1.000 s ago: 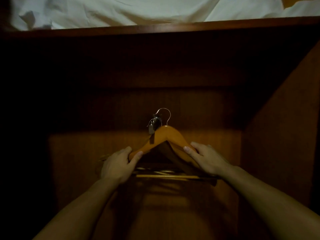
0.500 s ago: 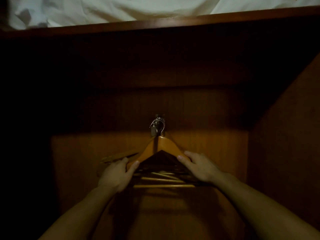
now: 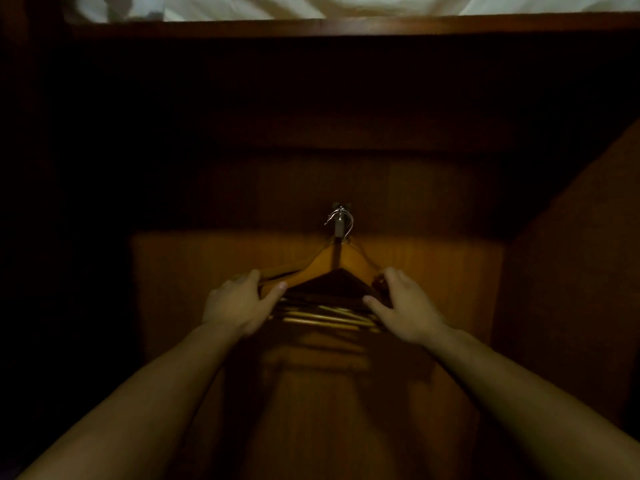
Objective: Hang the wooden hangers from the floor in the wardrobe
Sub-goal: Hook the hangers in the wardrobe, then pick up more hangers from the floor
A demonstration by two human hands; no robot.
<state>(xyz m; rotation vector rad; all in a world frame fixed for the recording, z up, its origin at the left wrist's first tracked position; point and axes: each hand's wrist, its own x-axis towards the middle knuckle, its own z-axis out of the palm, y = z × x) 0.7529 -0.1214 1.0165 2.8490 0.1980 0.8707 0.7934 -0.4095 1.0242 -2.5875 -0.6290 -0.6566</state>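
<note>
A bunch of wooden hangers hangs inside the dim wardrobe, their metal hooks gathered on a fitting at the back panel. My left hand holds the left shoulders of the bunch, thumb underneath. My right hand holds the right shoulders the same way. The lower bars of several hangers show between my hands. The fitting behind the hooks is mostly hidden.
The wardrobe back panel is lit only in its lower half. A side wall rises at the right. A dark wooden shelf edge runs across the top with white fabric above it.
The front hanger moved back and down. Its hook now sits with the other hooks on the fitting. Both hands followed, closer to the back panel.
</note>
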